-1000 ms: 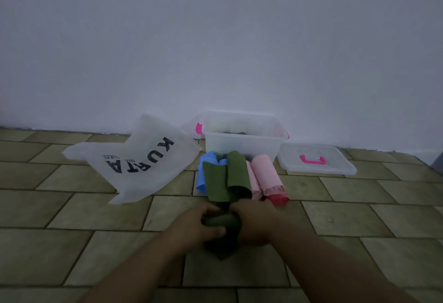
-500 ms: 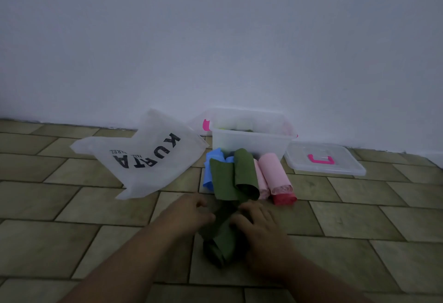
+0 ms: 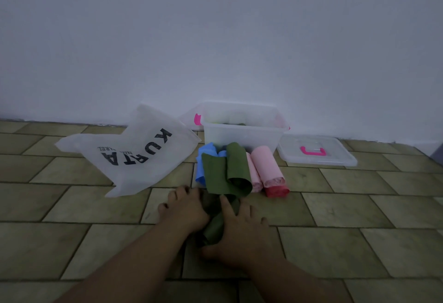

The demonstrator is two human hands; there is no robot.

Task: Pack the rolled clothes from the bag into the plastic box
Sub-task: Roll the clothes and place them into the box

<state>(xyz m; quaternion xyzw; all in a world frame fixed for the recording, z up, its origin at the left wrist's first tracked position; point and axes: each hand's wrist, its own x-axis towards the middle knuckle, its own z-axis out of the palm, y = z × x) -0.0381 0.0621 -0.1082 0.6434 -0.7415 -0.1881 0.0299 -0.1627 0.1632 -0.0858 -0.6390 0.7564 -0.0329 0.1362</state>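
Note:
A dark green rolled cloth [image 3: 214,227] lies on the tiled floor between my hands. My left hand [image 3: 184,209] rests flat on its left side, fingers spread. My right hand [image 3: 237,227] presses on its right side, fingers straight. Just beyond lie a loosening green roll [image 3: 225,170], a blue roll [image 3: 203,162], pink rolls [image 3: 265,168] and a red cloth [image 3: 276,191]. The clear plastic box [image 3: 242,135] stands behind them against the wall, with some cloth dimly visible inside. The white bag [image 3: 134,151] printed KURTA lies flat to the left.
The box's clear lid [image 3: 316,151] with a pink handle lies on the floor right of the box. A second pink-latched clear piece [image 3: 194,119] leans behind the box at the wall. Green tiled floor spreads all around.
Both hands have gone from curling round the dark green cloth to lying flat on it with spread fingers. The view has shifted slightly.

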